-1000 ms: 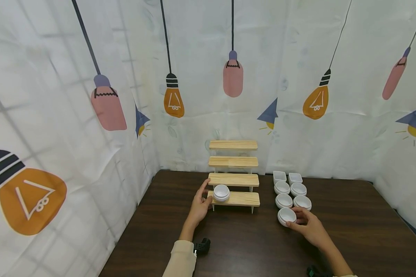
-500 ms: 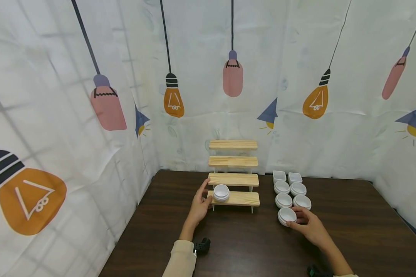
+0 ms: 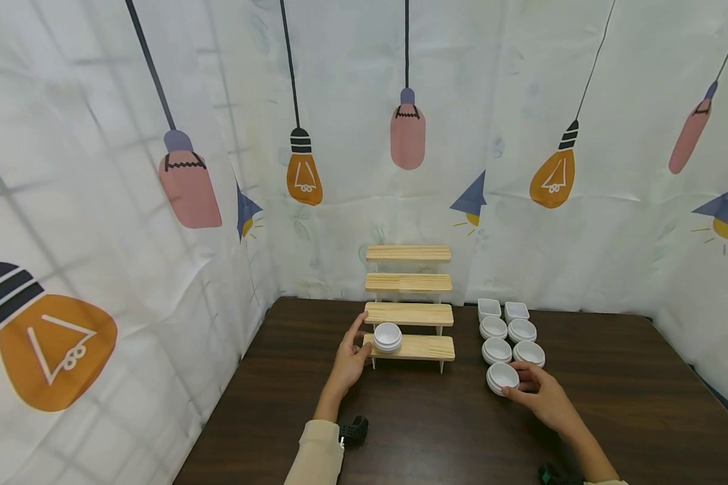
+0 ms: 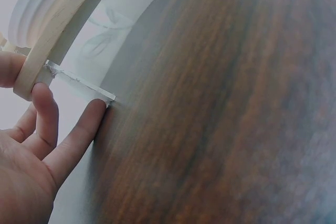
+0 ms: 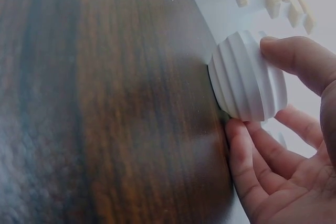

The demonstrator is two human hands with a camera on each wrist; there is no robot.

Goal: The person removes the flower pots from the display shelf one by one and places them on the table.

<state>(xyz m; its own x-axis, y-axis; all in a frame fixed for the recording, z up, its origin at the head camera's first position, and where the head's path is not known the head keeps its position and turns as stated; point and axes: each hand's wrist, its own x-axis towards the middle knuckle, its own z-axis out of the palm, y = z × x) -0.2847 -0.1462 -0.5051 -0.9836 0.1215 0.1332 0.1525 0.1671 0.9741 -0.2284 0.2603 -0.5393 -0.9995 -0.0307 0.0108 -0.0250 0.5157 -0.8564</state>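
A four-step wooden display stand [image 3: 425, 347] on clear legs is at the middle of the table's back. At the left end of its lowest board my left hand [image 3: 347, 365] pinches the wood between thumb and finger; in the left wrist view another fingertip is at the clear leg [image 4: 84, 83]. A small white bowl [image 3: 387, 337] with ridged sides stands on that board, near the thumb. To the right, my right hand [image 3: 542, 402] holds the frontmost white bowl [image 5: 247, 77] of a group, thumb at its rim and fingers along its lower side. It stands on the table.
Behind the held bowl are several more round white bowls [image 3: 497, 351] in two columns, with two square white dishes [image 3: 489, 308] at the back. The dark wooden table [image 3: 437, 431] meets a printed white curtain [image 3: 340, 236] behind and at the sides.
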